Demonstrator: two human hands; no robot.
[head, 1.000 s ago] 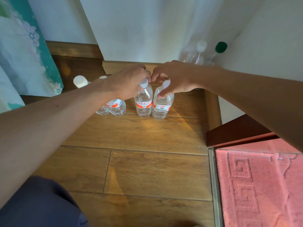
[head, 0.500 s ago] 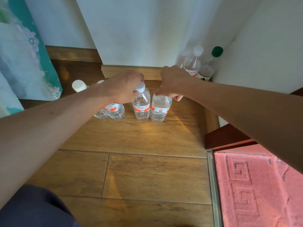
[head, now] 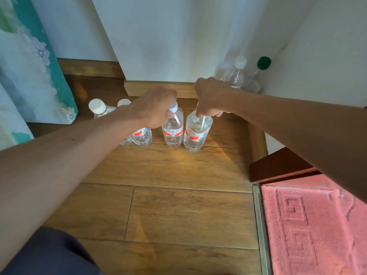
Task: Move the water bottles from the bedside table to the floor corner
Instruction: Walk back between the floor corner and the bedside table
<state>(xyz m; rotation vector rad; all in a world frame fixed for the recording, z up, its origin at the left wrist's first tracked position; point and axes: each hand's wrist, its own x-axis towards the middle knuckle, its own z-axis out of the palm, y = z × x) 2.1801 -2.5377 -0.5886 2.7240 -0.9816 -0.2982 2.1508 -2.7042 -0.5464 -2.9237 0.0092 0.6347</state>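
Several clear water bottles with red-and-white labels stand in a row on the wooden floor by the skirting board. My left hand (head: 153, 107) grips the white cap and neck of one bottle (head: 172, 132). My right hand (head: 209, 97) grips the top of the bottle to its right (head: 196, 133), which tilts slightly and hides its cap under my fingers. A third labelled bottle (head: 142, 135) stands partly behind my left wrist. Further left, two white-capped bottles (head: 97, 107) show above my left forearm.
In the far corner stand a white-capped bottle (head: 237, 73) and a green-capped bottle (head: 260, 72). A floral curtain (head: 33, 72) hangs at the left. A dark red wooden edge (head: 278, 167) and a pink patterned mat (head: 313, 229) lie at the right, behind a metal threshold strip (head: 258, 225).
Both hands stay on the two bottle tops. The right bottle has tipped slightly and shifted a little to the right, away from the left-hand bottle.
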